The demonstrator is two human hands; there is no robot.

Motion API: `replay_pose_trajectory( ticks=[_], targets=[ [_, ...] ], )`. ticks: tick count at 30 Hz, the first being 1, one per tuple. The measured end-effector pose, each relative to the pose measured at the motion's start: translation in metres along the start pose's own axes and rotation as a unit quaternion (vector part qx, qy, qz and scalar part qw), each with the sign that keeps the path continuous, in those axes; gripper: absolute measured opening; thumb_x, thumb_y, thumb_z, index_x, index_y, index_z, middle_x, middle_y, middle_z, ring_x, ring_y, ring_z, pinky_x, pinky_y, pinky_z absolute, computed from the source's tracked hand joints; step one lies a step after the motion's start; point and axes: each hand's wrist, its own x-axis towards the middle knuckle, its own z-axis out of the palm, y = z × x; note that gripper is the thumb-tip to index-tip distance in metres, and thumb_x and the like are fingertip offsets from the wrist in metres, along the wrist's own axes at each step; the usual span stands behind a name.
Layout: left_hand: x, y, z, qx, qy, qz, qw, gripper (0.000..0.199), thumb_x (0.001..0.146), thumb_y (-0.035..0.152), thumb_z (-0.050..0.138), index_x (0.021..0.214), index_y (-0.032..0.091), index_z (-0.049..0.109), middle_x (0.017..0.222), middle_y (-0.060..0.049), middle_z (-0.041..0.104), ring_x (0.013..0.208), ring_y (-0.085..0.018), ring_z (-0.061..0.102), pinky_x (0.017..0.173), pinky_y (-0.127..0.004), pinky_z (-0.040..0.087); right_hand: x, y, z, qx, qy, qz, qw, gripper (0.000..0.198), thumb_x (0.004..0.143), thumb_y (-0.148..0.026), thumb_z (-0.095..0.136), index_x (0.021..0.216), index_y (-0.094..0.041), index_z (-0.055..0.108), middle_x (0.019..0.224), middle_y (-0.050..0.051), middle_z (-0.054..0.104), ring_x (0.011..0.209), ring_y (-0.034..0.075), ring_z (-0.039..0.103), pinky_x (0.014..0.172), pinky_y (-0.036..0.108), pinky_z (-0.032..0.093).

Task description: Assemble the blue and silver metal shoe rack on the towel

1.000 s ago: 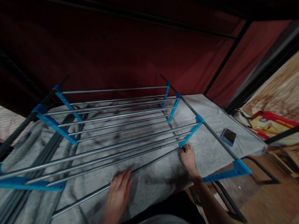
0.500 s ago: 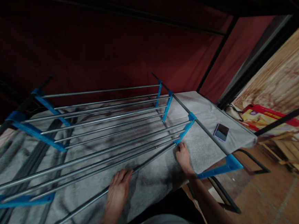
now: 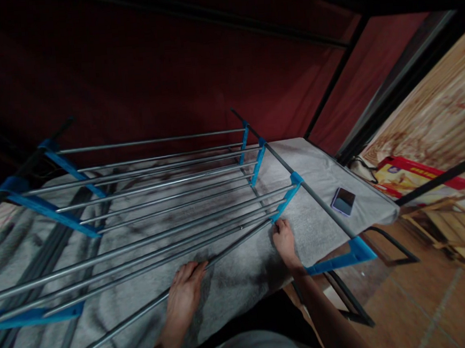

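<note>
A rack of grey metal tubes [image 3: 157, 234] joined by blue plastic brackets [image 3: 286, 202] lies across a grey cloth. My left hand [image 3: 185, 291] is closed around the middle of a loose-ended metal tube [image 3: 125, 323], whose left end points toward the front left. The tube's right end meets the bottom of a blue bracket on the right side. There my right hand [image 3: 284, 239] is closed with its fingertips at the bracket's lower tip. Part of its grip is hidden behind the fingers. A further blue bracket [image 3: 344, 259] sits at the near end of the right side pole [image 3: 319, 202].
The grey cloth [image 3: 241, 280] covers the surface under the rack. A phone [image 3: 343, 201] lies on it at the right. Dark poles [image 3: 61, 246] lie at the left. A red and yellow box [image 3: 410, 176] and a wooden folding piece [image 3: 458, 231] stand at the right.
Both hands keep nearly the same place on the tube and bracket. The view has shifted slightly, and the rack's left side appears a little further left and lower.
</note>
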Motion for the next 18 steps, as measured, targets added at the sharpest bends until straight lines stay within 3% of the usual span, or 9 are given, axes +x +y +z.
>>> replay_pose_trajectory(
  ticks=[10,18],
  targets=[
    [0.017,0.0,-0.009,-0.002,-0.018,0.014,1.0,0.037,0.103,0.032,0.042,0.122,0.028,0.074,0.106,-0.008,0.073,0.099,-0.027,0.065,0.091,-0.044,0.056,0.001,-0.004,-0.003,-0.015,-0.006,-0.005,1.0,0.036,0.089,-0.016,0.04,0.111,-0.014,0.069,0.105,0.013,0.061,0.097,0.027,0.058,0.096,0.037,0.046],
    [0.031,0.023,-0.027,-0.015,-0.095,-0.055,0.994,0.038,0.1,0.015,0.048,0.13,0.024,0.07,0.12,-0.009,0.072,0.113,-0.024,0.063,0.102,-0.043,0.05,-0.002,0.016,-0.004,-0.018,0.005,-0.048,0.999,0.032,0.085,-0.032,0.042,0.101,-0.017,0.066,0.097,0.012,0.058,0.091,0.028,0.05,0.089,0.042,0.043]
  ],
)
